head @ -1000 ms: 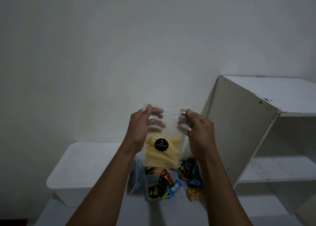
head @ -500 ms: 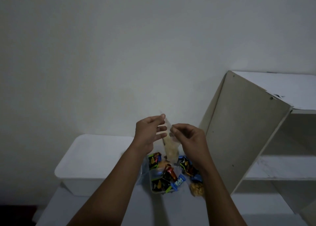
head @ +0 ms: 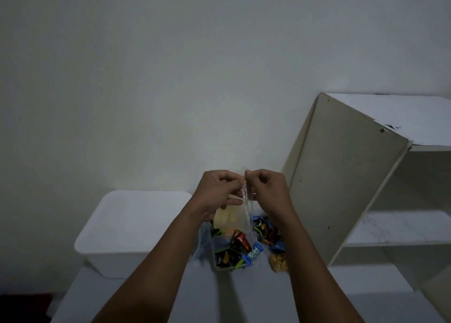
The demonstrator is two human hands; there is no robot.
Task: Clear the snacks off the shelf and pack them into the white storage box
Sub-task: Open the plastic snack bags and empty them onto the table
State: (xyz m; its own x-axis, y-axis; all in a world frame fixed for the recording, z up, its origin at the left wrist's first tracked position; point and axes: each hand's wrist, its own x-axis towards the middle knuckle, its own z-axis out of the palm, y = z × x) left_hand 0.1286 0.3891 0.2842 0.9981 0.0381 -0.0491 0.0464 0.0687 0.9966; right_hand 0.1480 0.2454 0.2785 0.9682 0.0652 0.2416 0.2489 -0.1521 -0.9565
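I hold a clear plastic bag of pale yellow snack sticks point(head: 235, 217) in front of me, edge-on to the camera. My left hand point(head: 217, 195) and my right hand point(head: 266, 193) both pinch its top edge, close together. Under the bag sits a clear tub point(head: 228, 254) full of dark and blue wrapped snacks. A small bag of nuts point(head: 278, 261) lies to the tub's right. The white storage box point(head: 134, 227) stands at the left with its lid on. The white shelf unit point(head: 400, 227) stands at the right, its visible shelves bare.
Everything rests on a pale surface point(head: 244, 296) against a plain white wall point(head: 170, 78). The shelf unit's side panel point(head: 341, 188) rises close to my right hand. A dark floor patch point(head: 24, 308) shows at the lower left.
The bag has turned from flat-on to edge-on and come lower. My hands have moved together at its top edge. The view has shifted slightly.
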